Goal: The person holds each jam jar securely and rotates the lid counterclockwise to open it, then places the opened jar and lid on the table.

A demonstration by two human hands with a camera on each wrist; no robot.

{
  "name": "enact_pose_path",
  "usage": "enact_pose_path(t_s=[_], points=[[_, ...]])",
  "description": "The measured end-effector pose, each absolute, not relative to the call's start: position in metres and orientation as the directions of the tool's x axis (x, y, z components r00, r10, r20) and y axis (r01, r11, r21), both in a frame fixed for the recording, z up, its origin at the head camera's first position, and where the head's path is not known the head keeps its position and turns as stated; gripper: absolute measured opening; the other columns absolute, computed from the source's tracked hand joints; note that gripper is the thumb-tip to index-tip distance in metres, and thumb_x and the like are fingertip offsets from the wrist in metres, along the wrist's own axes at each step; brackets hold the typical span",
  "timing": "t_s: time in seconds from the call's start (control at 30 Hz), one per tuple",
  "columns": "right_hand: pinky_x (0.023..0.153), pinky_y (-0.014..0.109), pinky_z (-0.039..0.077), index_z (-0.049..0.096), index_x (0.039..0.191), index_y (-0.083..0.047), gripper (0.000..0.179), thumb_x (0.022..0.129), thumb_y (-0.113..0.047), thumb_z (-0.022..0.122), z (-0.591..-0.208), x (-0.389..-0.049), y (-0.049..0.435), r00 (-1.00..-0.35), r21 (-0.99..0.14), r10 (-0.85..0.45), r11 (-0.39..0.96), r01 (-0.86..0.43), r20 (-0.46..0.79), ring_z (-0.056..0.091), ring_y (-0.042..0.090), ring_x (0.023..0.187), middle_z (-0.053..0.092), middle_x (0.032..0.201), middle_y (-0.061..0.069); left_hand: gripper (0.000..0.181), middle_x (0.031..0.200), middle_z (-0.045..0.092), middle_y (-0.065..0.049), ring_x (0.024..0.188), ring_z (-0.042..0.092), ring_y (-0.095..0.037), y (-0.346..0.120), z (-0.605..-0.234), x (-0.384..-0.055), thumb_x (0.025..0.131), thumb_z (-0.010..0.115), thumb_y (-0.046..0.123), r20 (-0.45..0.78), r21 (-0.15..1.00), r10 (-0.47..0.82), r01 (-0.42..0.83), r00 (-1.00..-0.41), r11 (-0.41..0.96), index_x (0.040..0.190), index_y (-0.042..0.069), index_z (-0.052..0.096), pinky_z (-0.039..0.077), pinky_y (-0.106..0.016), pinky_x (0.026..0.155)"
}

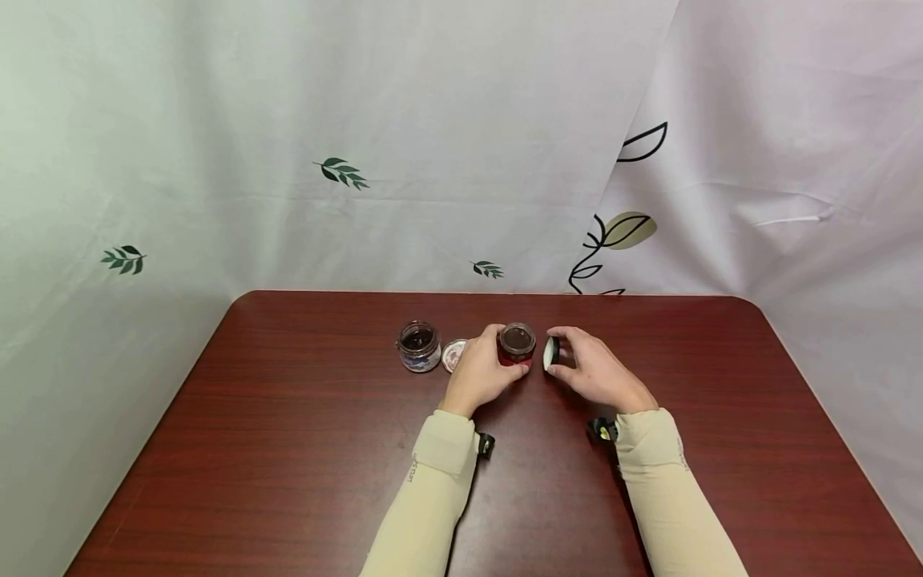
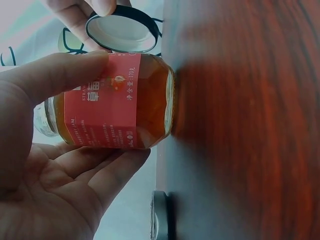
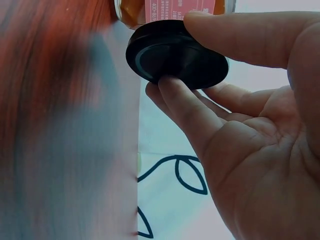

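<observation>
Your right hand (image 1: 594, 373) pinches the round black lid (image 1: 551, 353); left hand (image 1: 479, 370) grips the red-labelled glass jar (image 1: 516, 344). Keep it steady, lid level.

- A dark reddish-brown wooden table with rounded corners (image 1: 288, 449) serves as the landmark; its grain runs lengthwise.
- A small open glass jar with dark contents and a bluish label (image 1: 419, 346) stands upright on the table, toward its far edge, left of centre.
- A round, pale metal lid (image 1: 453, 355) lies flat on the table just right of that jar.
- A white fabric backdrop printed with small green leaf sprigs (image 1: 339, 172) hangs behind the table.
- A second white cloth with a black-outlined leaf pattern (image 1: 757, 160) hangs behind the table's far right corner.
</observation>
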State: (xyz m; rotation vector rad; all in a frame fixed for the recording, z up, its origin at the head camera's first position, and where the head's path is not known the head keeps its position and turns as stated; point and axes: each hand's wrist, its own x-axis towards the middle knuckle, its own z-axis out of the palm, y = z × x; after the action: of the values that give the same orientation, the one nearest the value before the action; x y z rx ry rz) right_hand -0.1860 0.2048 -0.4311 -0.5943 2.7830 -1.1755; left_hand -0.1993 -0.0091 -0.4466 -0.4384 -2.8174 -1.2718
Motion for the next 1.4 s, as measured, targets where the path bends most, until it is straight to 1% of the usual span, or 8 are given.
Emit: enact_pose_path(t_s=[0.7, 1.03, 1.27, 1.4], points=[[0.093, 0.049, 0.053, 0.051, 0.133, 0.01, 0.051, 0.088, 0.0, 0.073, -0.433, -0.1879, 0.2003, -0.926, -0.723, -0.375, 0.625, -0.294, 0.052, 0.065, 0.036, 0.112, 0.06, 0.126, 0.026, 0.066, 0.115, 0.071, -0.013, 0.104, 0.068, -0.023, -0.0094, -0.4466, -0.1989, 0.079, 0.086, 0.023, 0.123, 0.74, 0.233, 0.245, -0.965, 0.626, 0.133, 0.001, 0.056, 0.052, -0.038, 0.092], [0.092, 0.049, 0.053, 0.053, 0.133, 0.008, 0.051, 0.088, -0.001, 0.074, -0.435, -0.1884, 0.2036, -0.932, -0.711, -0.361, 0.647, -0.275, 0.033, 0.065, 0.034, 0.111, 0.061, 0.125, 0.024, 0.066, 0.115, 0.071, -0.013, 0.105, 0.068, -0.023, -0.0089, -0.4468, -0.1992, 0.079, 0.086, 0.023, 0.12, 0.743, 0.229, 0.241, -0.966, 0.624, 0.133, 0.001, 0.056, 0.052, -0.038, 0.093], [0.091, 0.047, 0.053, 0.053, 0.132, 0.01, 0.052, 0.086, 0.0, 0.075, -0.4357, -0.1896, 0.206, -0.941, -0.718, -0.338, 0.646, -0.258, 0.035, 0.066, 0.033, 0.109, 0.062, 0.123, 0.023, 0.066, 0.116, 0.07, -0.012, 0.105, 0.068, -0.022, -0.0092, -0.4466, -0.1986, 0.079, 0.086, 0.023, 0.113, 0.745, 0.221, 0.23, -0.969, 0.627, 0.134, 0.001, 0.055, 0.051, -0.038, 0.093], [0.087, 0.045, 0.054, 0.054, 0.13, 0.01, 0.052, 0.085, -0.001, 0.077, -0.4363, -0.1908, 0.2067, -0.94, -0.701, -0.34, 0.66, -0.27, 0.042, 0.067, 0.031, 0.104, 0.064, 0.119, 0.022, 0.067, 0.116, 0.07, -0.013, 0.106, 0.067, -0.023, -0.0091, -0.4461, -0.1985, 0.079, 0.086, 0.023, 0.107, 0.742, 0.219, 0.225, -0.97, 0.631, 0.134, 0.001, 0.054, 0.051, -0.038, 0.094]])
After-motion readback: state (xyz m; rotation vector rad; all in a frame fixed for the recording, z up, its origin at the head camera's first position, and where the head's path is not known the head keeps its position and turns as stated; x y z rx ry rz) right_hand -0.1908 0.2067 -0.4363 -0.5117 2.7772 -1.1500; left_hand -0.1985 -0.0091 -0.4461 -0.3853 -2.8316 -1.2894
